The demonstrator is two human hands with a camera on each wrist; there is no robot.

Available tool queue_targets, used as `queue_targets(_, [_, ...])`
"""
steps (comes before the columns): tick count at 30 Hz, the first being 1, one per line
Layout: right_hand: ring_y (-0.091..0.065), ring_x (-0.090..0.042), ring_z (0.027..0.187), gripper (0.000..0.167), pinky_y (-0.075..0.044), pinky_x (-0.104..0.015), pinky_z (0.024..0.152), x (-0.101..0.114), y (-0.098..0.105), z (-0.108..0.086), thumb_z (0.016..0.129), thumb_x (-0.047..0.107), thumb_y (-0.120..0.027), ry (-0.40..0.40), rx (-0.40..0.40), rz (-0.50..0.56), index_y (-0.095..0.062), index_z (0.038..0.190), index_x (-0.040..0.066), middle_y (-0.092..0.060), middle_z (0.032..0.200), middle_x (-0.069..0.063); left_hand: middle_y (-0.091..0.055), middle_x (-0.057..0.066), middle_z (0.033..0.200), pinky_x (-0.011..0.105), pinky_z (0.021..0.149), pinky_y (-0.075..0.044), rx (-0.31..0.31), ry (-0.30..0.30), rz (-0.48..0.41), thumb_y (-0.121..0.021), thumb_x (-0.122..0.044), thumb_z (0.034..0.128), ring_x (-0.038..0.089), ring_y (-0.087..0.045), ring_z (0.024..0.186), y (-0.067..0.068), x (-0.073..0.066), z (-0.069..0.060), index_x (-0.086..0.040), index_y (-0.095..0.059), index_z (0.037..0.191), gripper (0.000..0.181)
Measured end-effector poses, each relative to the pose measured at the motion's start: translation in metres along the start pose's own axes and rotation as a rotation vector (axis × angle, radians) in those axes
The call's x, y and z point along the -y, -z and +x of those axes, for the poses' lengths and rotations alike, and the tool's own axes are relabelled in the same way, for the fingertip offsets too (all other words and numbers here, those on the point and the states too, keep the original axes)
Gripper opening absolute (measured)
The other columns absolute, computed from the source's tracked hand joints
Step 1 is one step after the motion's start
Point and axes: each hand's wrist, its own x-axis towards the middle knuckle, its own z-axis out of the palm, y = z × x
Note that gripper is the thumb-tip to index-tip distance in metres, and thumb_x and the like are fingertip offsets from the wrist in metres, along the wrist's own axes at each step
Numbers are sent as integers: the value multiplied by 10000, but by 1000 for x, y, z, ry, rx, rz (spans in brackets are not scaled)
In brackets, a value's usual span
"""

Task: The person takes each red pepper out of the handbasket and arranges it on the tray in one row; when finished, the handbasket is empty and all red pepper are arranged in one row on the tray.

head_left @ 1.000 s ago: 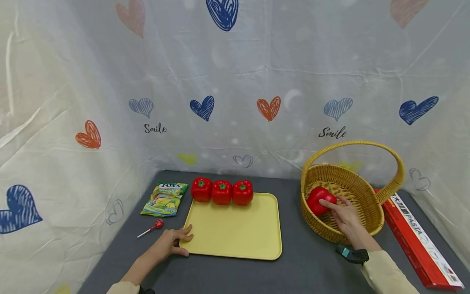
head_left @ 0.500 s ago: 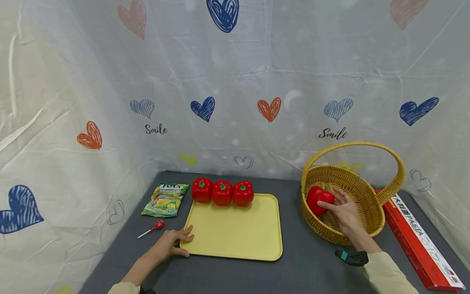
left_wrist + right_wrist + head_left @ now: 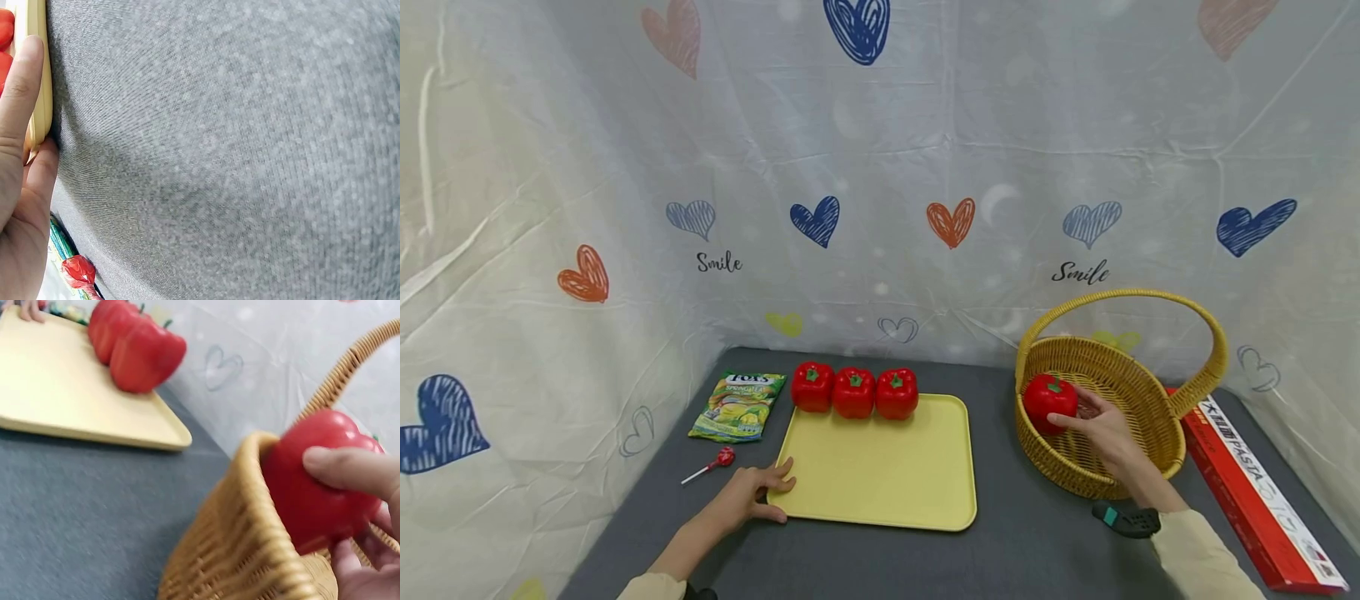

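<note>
My right hand (image 3: 1105, 431) grips a shiny red bell pepper (image 3: 1049, 403) at the left side of the yellow wicker basket (image 3: 1157, 467). The thumb lies across the pepper's near side and fingers reach behind and below it. In the right wrist view the pepper (image 3: 319, 487) stands partly above the basket's rim (image 3: 262, 500). At the front left corner of the pale yellow tray (image 3: 880, 475), my left hand (image 3: 741, 500) holds the edge, thumb along the front and fingers over the left side. Three more red bell peppers (image 3: 853, 392) stand in a row on the tray's back left part.
A green candy bag (image 3: 739, 407) and a red lollipop (image 3: 725, 457) lie left of the tray. On the right, a long red and white pasta box (image 3: 1255, 492) runs beside the basket. The basket's tall handle (image 3: 1120, 293) arches over it. A heart-printed curtain (image 3: 887, 167) hangs behind.
The bell pepper in my right hand has turned from lying tilted to stem up, and shifted slightly left within the basket. My left hand and the tray stay put.
</note>
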Motion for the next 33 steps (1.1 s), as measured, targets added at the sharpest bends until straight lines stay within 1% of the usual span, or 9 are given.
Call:
queue_targets(5, [-299,-428,1356,834,-471,-143,819,0,12,1,900,182,-684,81,92,-132,-163,1500,-69,-214,1517,-299,-483,309,1318,280,845,-510,-2,0,20,-798,-292,710,494,-452,1184,0,-1,0,77,-654,1159,598])
queue_targets(9, [-331,-473,1327,769,-489,-173,832,-1,24,2,881,178,-711,184,122,-268,-280,1464,-80,-316,1466,-321,-488,311,1315,275,848,-508,-5,-3,19,-800,-289,704,499,-452,1183,0,-2,0,76,-657,1156,598])
queue_targets(10, [-386,-451,1302,753,-504,-200,831,-2,26,3,879,174,-713,206,129,-292,-304,1459,-77,-341,1450,-326,-487,311,1316,278,850,-508,-5,-2,16,-800,-288,703,499,-449,1186,0,-2,0,78,-656,1155,599])
queue_targets(13, [-561,-191,1184,750,-528,-259,817,-2,33,2,875,196,-717,210,144,-310,-326,1473,-33,-363,1442,-314,-482,307,1323,273,856,-504,-1,7,6,-799,-286,705,500,-440,1193,0,-2,0,77,-653,1161,600])
queue_targets(17, [-529,119,990,762,-540,-296,803,4,39,-2,871,190,-721,187,147,-280,-307,1475,-23,-358,1433,-322,-477,309,1328,299,864,-506,7,16,1,-798,-282,707,502,-438,1197,0,-1,0,78,-650,1165,601])
queue_targets(20, [-545,117,976,763,-541,-293,801,12,41,-6,866,150,-722,192,157,-245,-297,1468,-48,-452,1389,-265,-480,307,1326,310,859,-510,6,18,9,-797,-292,710,498,-444,1193,0,0,0,75,-654,1162,599])
queue_targets(23, [-570,89,989,751,-541,-297,802,19,42,-10,861,109,-720,210,189,-193,-302,1460,-68,-576,1290,-32,-474,311,1328,327,850,-516,5,19,2,-797,-299,714,496,-446,1190,0,2,-1,77,-651,1163,604])
queue_targets(26, [-589,64,1001,717,-540,-280,794,28,41,-16,855,66,-715,218,217,-140,-340,1455,-47,-588,1154,193,-462,316,1336,370,856,-513,8,23,-12,-795,-301,718,503,-436,1196,-1,4,0,83,-645,1168,610])
queue_targets(33, [-615,-14,1025,705,-540,-293,805,50,23,-27,868,58,-698,211,304,-104,-329,1457,-62,-606,1183,157,-460,312,1340,362,856,-512,8,24,-19,-793,-297,719,495,-430,1204,-1,5,0,82,-645,1169,607])
